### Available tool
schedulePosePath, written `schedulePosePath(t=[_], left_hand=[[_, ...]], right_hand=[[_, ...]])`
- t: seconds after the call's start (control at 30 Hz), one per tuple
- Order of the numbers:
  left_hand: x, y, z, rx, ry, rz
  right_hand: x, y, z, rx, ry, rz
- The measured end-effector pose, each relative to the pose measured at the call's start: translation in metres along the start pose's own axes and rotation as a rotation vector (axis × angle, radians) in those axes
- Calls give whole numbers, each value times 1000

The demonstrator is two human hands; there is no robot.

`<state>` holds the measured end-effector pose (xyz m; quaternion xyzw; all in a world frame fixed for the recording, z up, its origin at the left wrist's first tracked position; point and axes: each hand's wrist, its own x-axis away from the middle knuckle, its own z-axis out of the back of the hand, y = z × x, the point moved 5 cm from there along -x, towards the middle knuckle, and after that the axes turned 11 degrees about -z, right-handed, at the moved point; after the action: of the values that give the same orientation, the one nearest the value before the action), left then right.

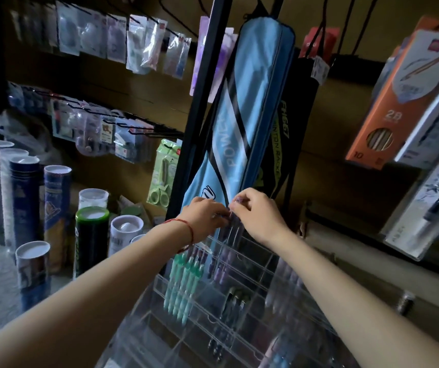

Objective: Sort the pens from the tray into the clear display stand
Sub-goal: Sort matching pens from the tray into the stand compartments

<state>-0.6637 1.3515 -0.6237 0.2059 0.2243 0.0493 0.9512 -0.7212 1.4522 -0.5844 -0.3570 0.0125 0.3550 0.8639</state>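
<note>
A clear tiered display stand fills the lower middle of the head view. Several green pens stand in its left slots, with purple pens and dark pens in slots further right. My left hand and my right hand meet at the stand's top row. Both pinch the upper ends of a few thin purple pens that stand upright in a top slot. The tray is out of view.
A blue racket bag hangs on a black frame right behind the stand. Several shuttlecock tubes stand on the floor at the left. Packaged goods hang on hooks at the back, and boxed pencils sit on the right shelves.
</note>
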Motion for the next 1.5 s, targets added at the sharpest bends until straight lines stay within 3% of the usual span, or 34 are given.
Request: schedulePosePath(t=[0.3,0.5,0.67,1.0,1.13,1.37,1.5], left_hand=[[-7,6,11,-319,4,-192],[-8,7,12,-351,-23,-233],[-7,-3,10,-102,-76,-124],[3,-10,2,-109,10,-160],[4,-10,-2,-125,8,-171],[8,-6,5,-66,21,-169],[11,-3,6,-50,26,-166]], right_hand=[[5,7,-9,-13,-36,-12],[0,-1,8,-282,90,13],[2,-3,-4,-110,37,12],[-5,3,-13,60,-211,-182],[-9,-2,-19,189,-209,-200],[-9,7,-22,34,-202,-168],[-12,2,-28,281,-234,-187]])
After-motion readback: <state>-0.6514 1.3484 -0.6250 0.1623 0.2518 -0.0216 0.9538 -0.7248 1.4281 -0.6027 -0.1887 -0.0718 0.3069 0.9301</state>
